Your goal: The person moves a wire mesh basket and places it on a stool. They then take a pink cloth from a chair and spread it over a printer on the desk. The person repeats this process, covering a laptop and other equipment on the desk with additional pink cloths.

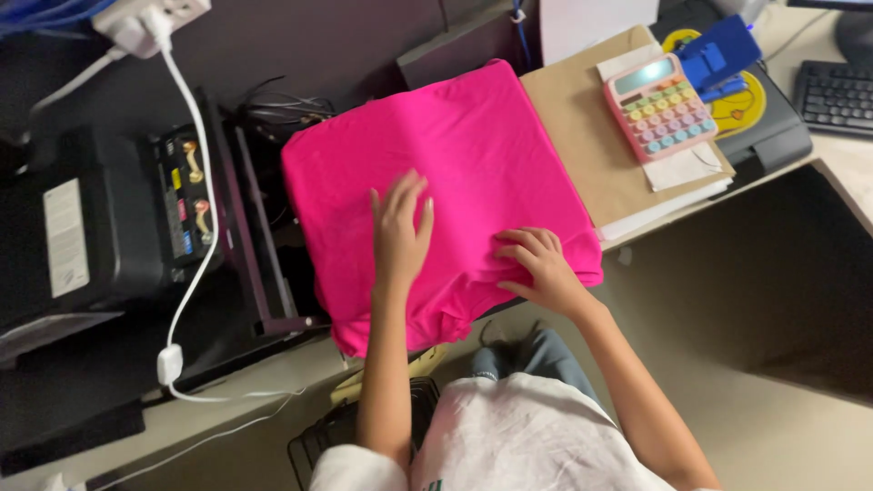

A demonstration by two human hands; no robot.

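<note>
The pink cloth (455,173) lies spread flat, just left of the calculator (660,107). The left hand (400,232) rests palm-down on the cloth's middle, its grip wide, fingers spread and holding nothing. The right hand (541,268) presses the cloth's near edge with bent fingers, pinching nothing. A black printer (91,236) stands well left of the cloth.

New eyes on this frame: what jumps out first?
The bright pink cloth spread flat at centre, with the left hand lying open on it and the right hand pressing its near right edge. Next, the pastel calculator on brown card at upper right, and a white cable running down the left.
</note>
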